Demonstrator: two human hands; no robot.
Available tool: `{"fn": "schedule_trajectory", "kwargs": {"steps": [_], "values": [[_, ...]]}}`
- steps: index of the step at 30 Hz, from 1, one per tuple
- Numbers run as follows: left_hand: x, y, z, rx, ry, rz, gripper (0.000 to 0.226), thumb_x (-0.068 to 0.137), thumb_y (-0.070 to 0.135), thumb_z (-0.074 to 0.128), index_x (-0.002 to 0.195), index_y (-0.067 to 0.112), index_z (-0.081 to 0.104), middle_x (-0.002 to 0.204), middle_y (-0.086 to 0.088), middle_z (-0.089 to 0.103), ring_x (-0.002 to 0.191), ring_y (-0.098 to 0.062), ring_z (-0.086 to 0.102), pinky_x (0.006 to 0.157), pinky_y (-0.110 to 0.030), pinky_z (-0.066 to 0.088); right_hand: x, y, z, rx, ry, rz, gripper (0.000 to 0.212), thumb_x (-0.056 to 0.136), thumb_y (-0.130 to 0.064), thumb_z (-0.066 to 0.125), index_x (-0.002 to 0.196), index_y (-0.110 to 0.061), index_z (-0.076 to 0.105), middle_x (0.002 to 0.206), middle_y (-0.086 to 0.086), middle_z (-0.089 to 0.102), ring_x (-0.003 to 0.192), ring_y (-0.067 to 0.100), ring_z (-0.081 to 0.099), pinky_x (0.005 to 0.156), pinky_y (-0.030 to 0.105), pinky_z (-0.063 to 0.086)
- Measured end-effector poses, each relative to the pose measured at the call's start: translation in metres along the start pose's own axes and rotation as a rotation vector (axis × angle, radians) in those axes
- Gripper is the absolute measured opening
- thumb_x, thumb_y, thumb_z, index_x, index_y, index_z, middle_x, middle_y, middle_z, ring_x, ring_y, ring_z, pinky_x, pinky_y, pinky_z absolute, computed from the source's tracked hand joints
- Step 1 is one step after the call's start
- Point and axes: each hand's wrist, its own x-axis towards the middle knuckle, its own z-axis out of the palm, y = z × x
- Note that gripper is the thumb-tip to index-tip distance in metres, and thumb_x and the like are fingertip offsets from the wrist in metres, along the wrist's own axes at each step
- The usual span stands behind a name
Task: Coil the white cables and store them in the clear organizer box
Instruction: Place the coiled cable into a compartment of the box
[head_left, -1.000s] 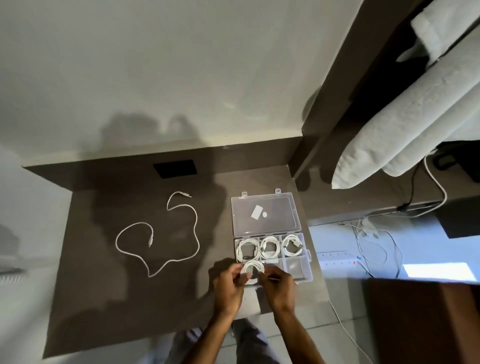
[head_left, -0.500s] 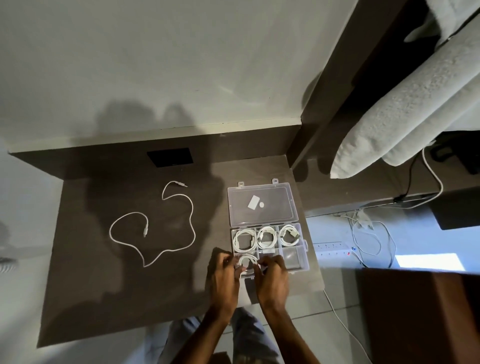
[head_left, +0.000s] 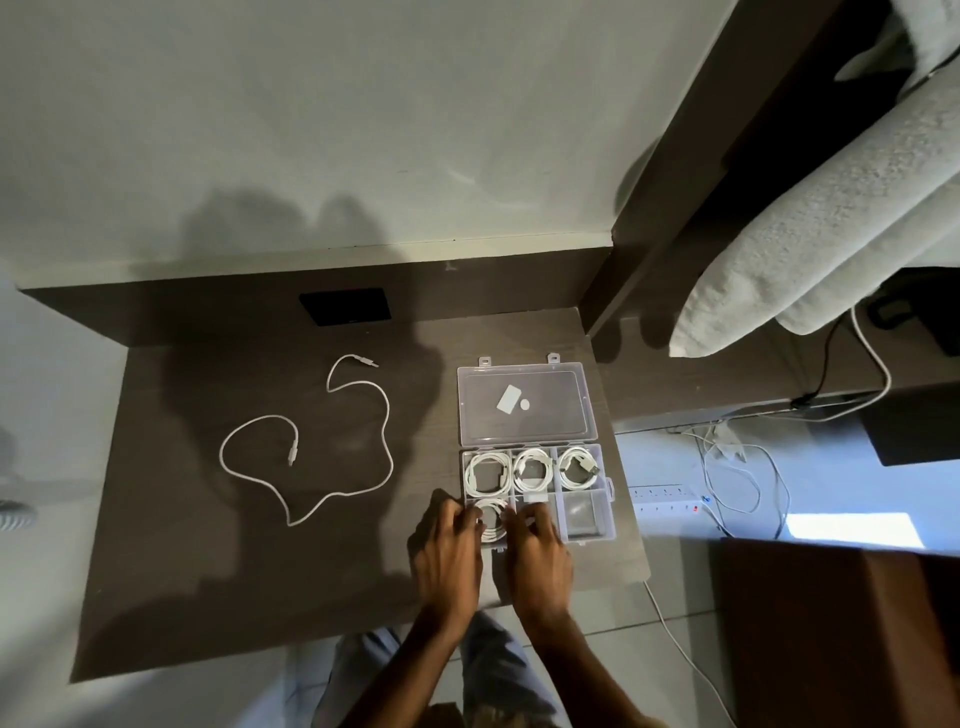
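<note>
The clear organizer box (head_left: 587, 519) lies open on the dark table (head_left: 208, 545), its lid (head_left: 524, 405) folded back. Three coiled white cables fill its back row: left (head_left: 487, 474), middle (head_left: 532, 470) and right (head_left: 577, 467). My left hand (head_left: 449, 551) and my right hand (head_left: 537, 551) both press a fourth coiled white cable (head_left: 492, 516) into the front left compartment, fingers on either side of it. A loose white cable (head_left: 332, 441) lies uncoiled on the table to the left.
A black panel (head_left: 345, 306) sits in the table's back wall. Right of the table, a power strip (head_left: 667, 505) and tangled cords (head_left: 737, 467) lie on the floor. A white pillow (head_left: 810, 234) overhangs at upper right. The box's front right compartment holds nothing.
Both hands have lowered the coiled cable from above the box's front edge into the front left compartment. The loose cable has not moved.
</note>
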Motion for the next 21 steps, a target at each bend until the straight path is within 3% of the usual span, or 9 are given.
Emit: {"fn": "schedule_trajectory", "kwargs": {"steps": [3, 8, 12, 16, 19, 21], "values": [[0.0, 0.002, 0.0, 0.008, -0.012, 0.022, 0.03, 0.098, 0.044, 0.058, 0.123, 0.029, 0.063, 0.119, 0.001, 0.058, 0.102, -0.014, 0.063, 0.084, -0.03, 0.058, 0.006, 0.002, 0.004, -0.063, 0.008, 0.006, 0.055, 0.085, -0.018, 0.085, 0.135, -0.028, 0.063, 0.13, 0.007, 0.06, 0.111, 0.025, 0.067, 0.065, 0.032, 0.063], [-0.003, -0.001, -0.002, -0.088, 0.029, 0.047, 0.034, 0.098, 0.044, 0.056, 0.127, 0.029, 0.065, 0.123, 0.003, 0.059, 0.109, -0.013, 0.062, 0.096, -0.029, 0.054, 0.0, 0.001, -0.005, 0.025, 0.066, 0.023, 0.043, 0.098, -0.031, 0.077, 0.138, -0.028, 0.063, 0.138, 0.01, 0.059, 0.118, 0.029, 0.068, 0.071, 0.043, 0.069], [-0.007, -0.008, -0.008, -0.177, 0.075, 0.038, 0.029, 0.098, 0.044, 0.056, 0.117, 0.029, 0.07, 0.114, 0.004, 0.063, 0.102, -0.012, 0.065, 0.091, -0.03, 0.056, -0.015, 0.002, -0.015, 0.083, 0.15, 0.023, 0.034, 0.095, -0.029, 0.081, 0.128, -0.021, 0.078, 0.121, 0.012, 0.071, 0.101, 0.029, 0.076, 0.058, 0.043, 0.069], [-0.006, -0.024, -0.021, -0.298, 0.084, -0.022, 0.029, 0.099, 0.038, 0.056, 0.118, 0.024, 0.072, 0.117, 0.001, 0.068, 0.108, -0.015, 0.064, 0.099, -0.036, 0.053, -0.014, -0.008, -0.029, 0.169, 0.141, 0.043, 0.021, 0.1, -0.028, 0.075, 0.116, -0.017, 0.083, 0.127, 0.009, 0.071, 0.1, 0.026, 0.076, 0.069, 0.039, 0.067], [-0.002, -0.047, -0.038, -0.399, 0.087, -0.126, 0.032, 0.101, 0.028, 0.056, 0.127, 0.014, 0.068, 0.13, -0.006, 0.066, 0.12, -0.021, 0.062, 0.11, -0.041, 0.047, 0.006, -0.036, -0.039, 0.262, 0.138, -0.038, 0.019, 0.101, -0.024, 0.074, 0.116, -0.014, 0.082, 0.126, 0.007, 0.075, 0.088, 0.024, 0.079, 0.068, 0.038, 0.066], [0.003, -0.067, -0.058, -0.41, 0.168, -0.157, 0.027, 0.099, 0.023, 0.059, 0.123, 0.02, 0.071, 0.124, -0.003, 0.071, 0.114, -0.019, 0.066, 0.104, -0.039, 0.052, 0.027, -0.07, -0.048, 0.368, 0.132, -0.102, 0.019, 0.102, -0.02, 0.072, 0.118, -0.014, 0.079, 0.121, 0.009, 0.08, 0.092, 0.025, 0.079, 0.076, 0.041, 0.068]]}}
